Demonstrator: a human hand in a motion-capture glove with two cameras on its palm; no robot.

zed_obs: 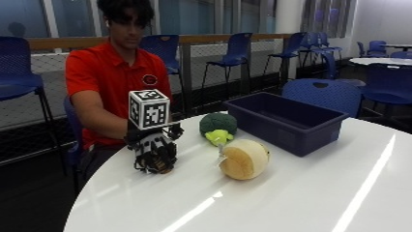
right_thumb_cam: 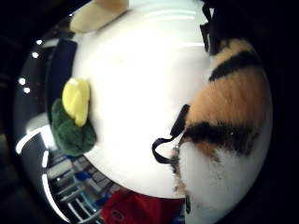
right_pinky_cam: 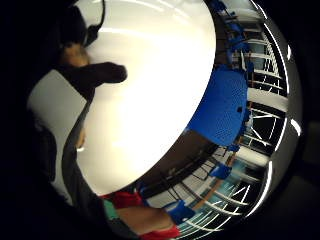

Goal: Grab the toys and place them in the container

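Glossy round white table (zed_obs: 309, 193), gloved right hand's grip (zed_obs: 153, 153) curled around furry orange-black-white plush (right_thumb_cam: 229, 116).

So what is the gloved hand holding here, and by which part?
The hand rests on the table over an orange, black and white plush toy. The toy is close to the palm; which part is gripped cannot be told.

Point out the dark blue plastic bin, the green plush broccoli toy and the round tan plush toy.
dark blue plastic bin (zed_obs: 308, 131): outside view, front wall.
green plush broccoli toy (zed_obs: 217, 123): outside view, green head.
round tan plush toy (zed_obs: 243, 160): outside view, flat face.
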